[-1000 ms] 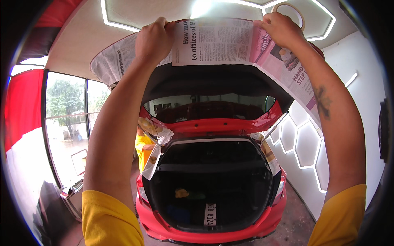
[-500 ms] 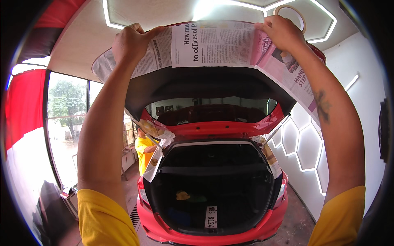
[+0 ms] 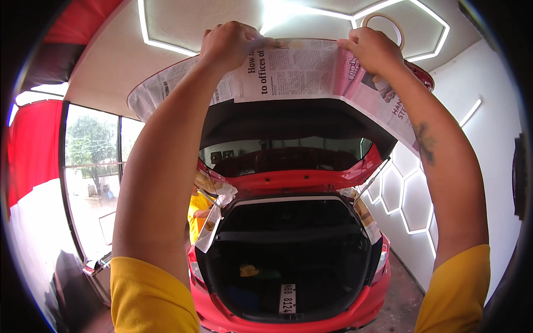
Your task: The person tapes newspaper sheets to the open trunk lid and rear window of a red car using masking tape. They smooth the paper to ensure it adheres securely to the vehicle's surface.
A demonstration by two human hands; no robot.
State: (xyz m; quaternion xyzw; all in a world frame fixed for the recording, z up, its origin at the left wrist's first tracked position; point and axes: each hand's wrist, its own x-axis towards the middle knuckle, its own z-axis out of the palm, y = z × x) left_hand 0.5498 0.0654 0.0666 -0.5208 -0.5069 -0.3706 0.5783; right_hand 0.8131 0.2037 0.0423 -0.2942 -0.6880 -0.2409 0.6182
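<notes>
My left hand (image 3: 229, 49) is closed over the upper edge of a raised red car tailgate (image 3: 302, 178), its thumb stretched along the newspaper sheets (image 3: 300, 75) that line this edge. Farther right, my right hand (image 3: 373, 53) grips the same edge, thumb and fingers pinching the pinkish part of the paper. A roll of masking tape (image 3: 402, 34) shows just behind the right hand; whether the fingers hold it is hidden. The newspaper curves along the edge and droops at the right beside my forearm.
Below gapes the open trunk (image 3: 250, 299), with a plate (image 3: 287, 299) and a yellowish cloth (image 3: 249, 271) inside. Paper masking (image 3: 209, 228) hangs at its left side. A person in yellow (image 3: 197, 213) works beyond. Glass panels (image 3: 91, 150) stand left, a lit white wall (image 3: 408, 194) right.
My left hand has slid right along the tailgate edge, closer to the right hand. The right hand stays at the pinkish paper. The view has shifted slightly.
</notes>
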